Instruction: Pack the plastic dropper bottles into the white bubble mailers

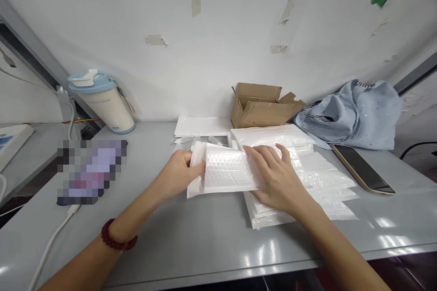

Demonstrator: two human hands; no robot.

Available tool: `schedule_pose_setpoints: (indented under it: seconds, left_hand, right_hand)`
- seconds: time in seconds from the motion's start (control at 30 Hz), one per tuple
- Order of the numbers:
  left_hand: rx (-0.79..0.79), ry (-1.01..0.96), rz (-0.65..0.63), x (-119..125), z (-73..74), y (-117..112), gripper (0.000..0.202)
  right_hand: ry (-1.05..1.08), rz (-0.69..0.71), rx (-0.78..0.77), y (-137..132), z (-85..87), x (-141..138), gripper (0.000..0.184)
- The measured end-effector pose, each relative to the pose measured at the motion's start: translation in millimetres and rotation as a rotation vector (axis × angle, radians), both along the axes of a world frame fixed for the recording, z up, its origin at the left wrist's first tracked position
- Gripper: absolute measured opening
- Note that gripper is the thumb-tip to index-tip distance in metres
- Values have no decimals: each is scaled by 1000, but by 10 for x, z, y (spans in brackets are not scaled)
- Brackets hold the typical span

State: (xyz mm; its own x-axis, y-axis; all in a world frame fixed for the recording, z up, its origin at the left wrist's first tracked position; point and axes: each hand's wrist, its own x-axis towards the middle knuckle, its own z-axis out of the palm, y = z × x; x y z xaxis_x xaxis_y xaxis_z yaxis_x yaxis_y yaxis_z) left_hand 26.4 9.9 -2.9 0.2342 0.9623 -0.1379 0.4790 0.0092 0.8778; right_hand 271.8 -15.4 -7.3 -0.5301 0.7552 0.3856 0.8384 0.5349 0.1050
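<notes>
A white bubble mailer (pixel 225 170) lies partly lifted over a stack of similar white mailers (pixel 317 182) on the grey table (pixel 191 236). My left hand (pixel 179 173) grips the mailer's left end, thumb on top. My right hand (pixel 276 177) lies flat on its right part, fingers spread and pressing it onto the stack. A red bead bracelet (pixel 118 238) is on my left wrist.
An open cardboard box (pixel 262 105) stands at the back by the wall, with flat white mailers (pixel 201 126) to its left. A white cup with a blue lid (pixel 104 100) stands back left. A phone (pixel 363 169) and blue cloth (pixel 358 113) lie right. A blurred device with a cable (pixel 90 170) lies left.
</notes>
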Motion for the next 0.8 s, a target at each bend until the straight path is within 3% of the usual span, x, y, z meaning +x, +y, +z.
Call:
schedule_pose_setpoints:
  seconds: [0.17,0.3,0.43,0.57,0.63,0.8]
  left_hand:
    - [126,92,-48,-102,56,83,34]
    - [258,337,139,-291,96,187,50]
    - [299,565,307,-497,-16,302,40]
    - [225,720,245,-501,-183,310,27]
    - [195,757,207,-476,-182,287,21]
    - [134,674,53,-562,136,159,27]
  right_hand:
    - [45,0,91,20,-20,30,61]
    - [103,-28,90,47,-18,85,53]
    - [186,-8,-36,55,9,124,53]
    - [276,37,-241,28,72,142,51]
    - [269,68,-357,12,105,154,54]
    - [207,97,-453,-6,137,154,56]
